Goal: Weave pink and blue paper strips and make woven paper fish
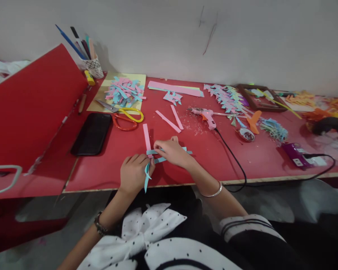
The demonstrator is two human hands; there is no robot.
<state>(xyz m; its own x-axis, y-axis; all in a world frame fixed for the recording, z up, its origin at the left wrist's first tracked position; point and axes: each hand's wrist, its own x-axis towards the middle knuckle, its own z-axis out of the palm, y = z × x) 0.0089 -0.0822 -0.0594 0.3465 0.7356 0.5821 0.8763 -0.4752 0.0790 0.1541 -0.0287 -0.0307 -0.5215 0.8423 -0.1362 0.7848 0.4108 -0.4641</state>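
Near the front edge of the red table, my left hand (133,171) is closed on woven blue and pink paper strips, with a folded blue paper strip (147,178) hanging down past its fingertips. My right hand (173,150) pinches a blue paper strip (151,152) that lies across a pink paper strip (147,137) pointing away from me. Another blue strip (160,160) runs between the hands. Part of the join is hidden under my fingers. Two loose pink strips (169,120) lie just beyond.
Scissors (125,118) and a black phone (92,134) lie left, below a pile of cut strips (124,92). A pink glue gun (204,114) rests right, its cord trailing over the front edge. A folded paper chain (224,96), a purple socket box (296,156) and a pen cup (92,67) stand around.
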